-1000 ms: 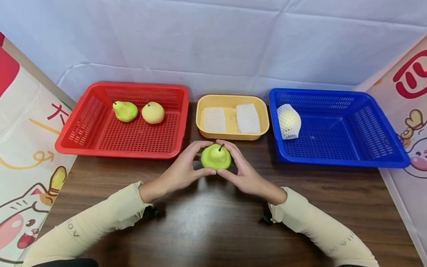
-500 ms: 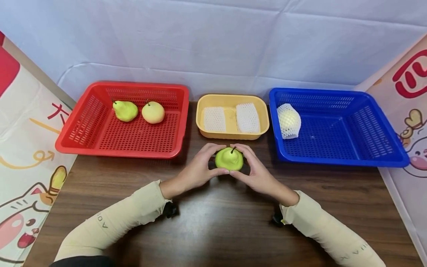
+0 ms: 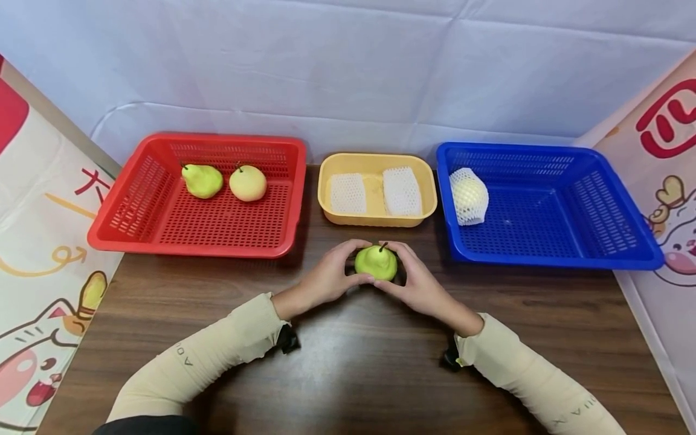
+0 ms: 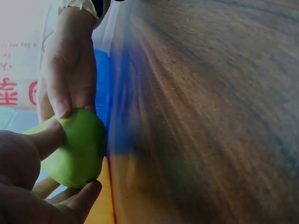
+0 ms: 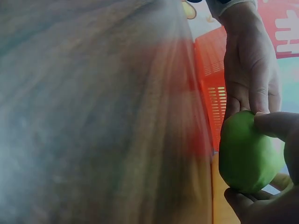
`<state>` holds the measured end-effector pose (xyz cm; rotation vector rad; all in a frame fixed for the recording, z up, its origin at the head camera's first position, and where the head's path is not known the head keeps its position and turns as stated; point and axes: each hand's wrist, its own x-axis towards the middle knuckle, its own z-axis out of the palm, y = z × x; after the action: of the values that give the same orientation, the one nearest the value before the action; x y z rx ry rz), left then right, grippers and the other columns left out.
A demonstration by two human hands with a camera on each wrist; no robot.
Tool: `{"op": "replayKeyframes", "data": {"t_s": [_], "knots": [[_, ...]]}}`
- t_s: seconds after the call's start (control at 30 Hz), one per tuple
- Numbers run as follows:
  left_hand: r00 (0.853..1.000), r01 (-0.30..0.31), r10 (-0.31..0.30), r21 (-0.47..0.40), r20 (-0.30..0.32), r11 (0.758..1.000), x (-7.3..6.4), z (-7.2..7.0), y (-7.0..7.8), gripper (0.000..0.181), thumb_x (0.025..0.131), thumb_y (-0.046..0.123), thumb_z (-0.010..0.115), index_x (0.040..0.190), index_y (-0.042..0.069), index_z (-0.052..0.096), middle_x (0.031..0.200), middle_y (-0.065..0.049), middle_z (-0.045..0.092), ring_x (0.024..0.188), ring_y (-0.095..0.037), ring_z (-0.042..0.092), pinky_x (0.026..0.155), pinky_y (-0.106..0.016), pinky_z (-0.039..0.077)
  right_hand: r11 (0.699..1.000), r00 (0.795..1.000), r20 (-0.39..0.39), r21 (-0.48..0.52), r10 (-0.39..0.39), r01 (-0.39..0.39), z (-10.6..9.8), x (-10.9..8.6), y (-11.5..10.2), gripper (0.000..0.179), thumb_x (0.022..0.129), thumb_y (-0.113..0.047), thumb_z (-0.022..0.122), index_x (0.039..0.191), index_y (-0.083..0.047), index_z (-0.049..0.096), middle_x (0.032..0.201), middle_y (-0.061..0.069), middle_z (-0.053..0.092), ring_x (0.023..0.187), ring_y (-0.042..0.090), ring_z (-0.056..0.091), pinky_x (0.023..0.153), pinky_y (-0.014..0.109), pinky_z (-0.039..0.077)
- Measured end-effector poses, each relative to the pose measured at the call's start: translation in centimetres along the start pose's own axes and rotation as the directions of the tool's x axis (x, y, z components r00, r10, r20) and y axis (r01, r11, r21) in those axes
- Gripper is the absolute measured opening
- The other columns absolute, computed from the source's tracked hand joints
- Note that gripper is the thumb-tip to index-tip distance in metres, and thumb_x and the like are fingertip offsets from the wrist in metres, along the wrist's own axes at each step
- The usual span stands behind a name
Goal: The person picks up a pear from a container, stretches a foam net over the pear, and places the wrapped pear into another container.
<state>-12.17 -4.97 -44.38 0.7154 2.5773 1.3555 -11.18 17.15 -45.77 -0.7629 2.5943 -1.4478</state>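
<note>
A green pear (image 3: 376, 263) with a dark stem stands upright between both hands in front of the yellow tray. My left hand (image 3: 328, 275) curls round its left side, thumb at the near side and fingers at the far side. From the right, my right hand (image 3: 415, 279) grips it the same way, and the thumbs nearly meet. Both wrist views show the pear's smooth lower part, as the green pear (image 4: 77, 149) in the left one and the green pear (image 5: 250, 154) in the right one. Whether its base touches the table I cannot tell.
A red basket (image 3: 190, 248) at left holds a green pear (image 3: 203, 182) and a round yellowish pear (image 3: 248, 183). The yellow tray (image 3: 375, 221) holds two white foam nets (image 3: 348, 193). In the blue basket (image 3: 554, 261) at right lies a net-wrapped pale fruit (image 3: 469, 196).
Both hands have carried the pear to the right and slightly nearer the person, mostly in the first half second. The baskets, tray and their contents stay as they were.
</note>
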Motion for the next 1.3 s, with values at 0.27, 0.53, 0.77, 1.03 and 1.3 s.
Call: {"op": "replayKeyframes", "data": {"t_s": [0.27,0.53,0.77,1.03,1.3], "knots": [[1.0,-0.009,0.009,-0.029,0.026,1.0,0.07,0.25,-0.42,0.06,0.083,0.012,0.085,0.135,0.0,0.056,0.133,-0.014,0.06,0.124,-0.026,0.057,0.105,-0.038,0.049,1.0,1.0,0.005,-0.019,0.006,-0.006,0.3,-0.22,0.14,0.072,0.083,-0.009,0.085,0.142,0.003,0.046,0.146,0.019,0.048,0.134,0.032,0.047,0.112,0.051,0.038],[0.998,-0.007,0.009,-0.026,0.057,1.0,0.08,0.45,-0.68,0.059,0.084,0.011,0.084,0.134,0.0,0.056,0.133,-0.015,0.061,0.123,-0.028,0.057,0.105,-0.041,0.048,0.999,0.999,0.022,-0.03,0.023,-0.023,0.55,-0.51,0.63,0.072,0.084,-0.01,0.085,0.143,0.002,0.045,0.146,0.018,0.048,0.134,0.032,0.047,0.112,0.05,0.039],[0.997,-0.006,0.01,-0.052,0.077,0.999,0.11,0.57,-0.79,0.058,0.085,0.009,0.084,0.134,-0.001,0.054,0.133,-0.016,0.06,0.123,-0.029,0.058,0.104,-0.041,0.05,0.999,0.999,0.029,-0.042,0.016,-0.015,0.53,-0.6,0.9,0.074,0.084,-0.011,0.085,0.144,0.002,0.045,0.146,0.018,0.048,0.133,0.031,0.048,0.11,0.051,0.04],[0.996,0.011,-0.004,-0.077,0.093,0.997,0.33,0.73,-0.94,0.059,0.084,0.007,0.084,0.133,-0.002,0.053,0.132,-0.018,0.059,0.122,-0.029,0.059,0.103,-0.04,0.051,0.998,0.999,0.045,-0.055,0.027,-0.024,0.28,-0.5,0.63,0.075,0.084,-0.012,0.085,0.145,0.002,0.044,0.146,0.02,0.047,0.133,0.033,0.049,0.11,0.052,0.041],[0.995,0.024,-0.016,-0.087,0.098,0.996,0.42,0.66,-0.98,0.058,0.084,0.007,0.084,0.132,-0.001,0.052,0.131,-0.017,0.058,0.121,-0.029,0.059,0.102,-0.039,0.052,0.997,0.998,0.056,-0.069,0.021,-0.017,0.17,-0.33,0.6,0.076,0.084,-0.013,0.086,0.146,0.001,0.044,0.145,0.019,0.048,0.132,0.032,0.049,0.109,0.051,0.042]]}}
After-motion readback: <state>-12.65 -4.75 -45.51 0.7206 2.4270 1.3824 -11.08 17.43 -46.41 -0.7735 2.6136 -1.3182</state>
